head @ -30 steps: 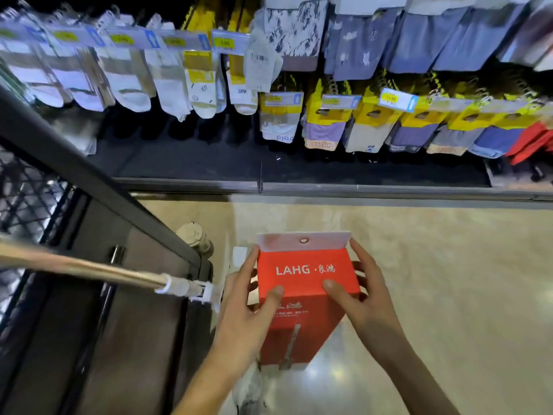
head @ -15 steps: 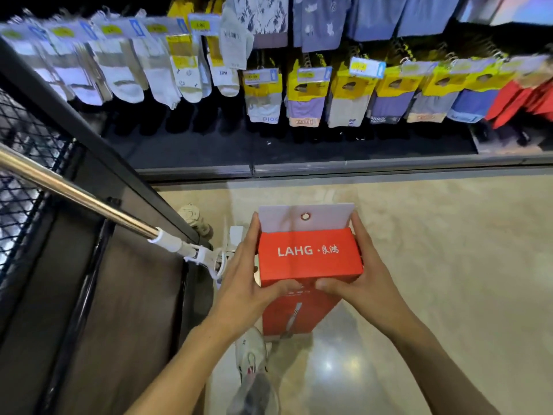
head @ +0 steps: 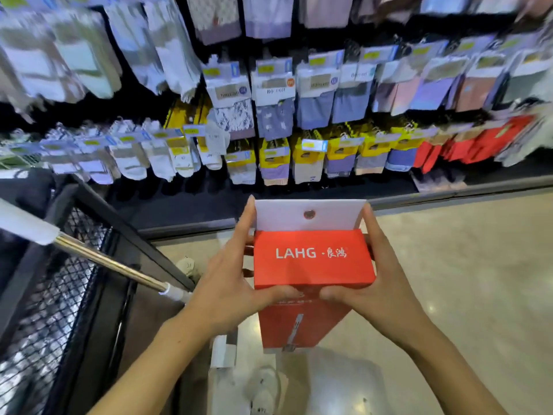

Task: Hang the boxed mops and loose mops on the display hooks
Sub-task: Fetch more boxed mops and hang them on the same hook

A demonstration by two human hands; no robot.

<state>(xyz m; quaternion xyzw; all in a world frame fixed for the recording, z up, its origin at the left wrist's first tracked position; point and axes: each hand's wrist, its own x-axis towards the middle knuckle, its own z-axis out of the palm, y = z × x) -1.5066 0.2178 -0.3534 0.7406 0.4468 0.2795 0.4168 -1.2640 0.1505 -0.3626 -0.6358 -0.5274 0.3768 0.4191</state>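
While both hands clamp it from either side, the red mop box (head: 312, 259) sits upright in mid-air in front of the person, above the beige floor (head: 466, 280). Left hand (head: 221, 290) is closed on the box's left side: fingers run up the left edge, index tip reaching beside the white hang tab (head: 308, 215), thumb pressed across the near top edge. Right hand (head: 378, 287) mirrors it on the right side, fingers up along the right edge by the tab, thumb laid on the near edge, the two thumb tips close together but apart. White tab stands up at the far side of the box top, with a round hole in its middle. Box top reads LAHG in white; a mop picture shows on the front face below. Box is clear of any hook, held near the wall of hanging sock and underwear packs (head: 269, 121), which looks blurred. At left, a black mesh cart (head: 59, 265) with a loose mop's metal pole (head: 110, 266) slanting out of it, its lower end passing behind the left hand. White shoe (head: 264, 387) shows below the box on the floor.
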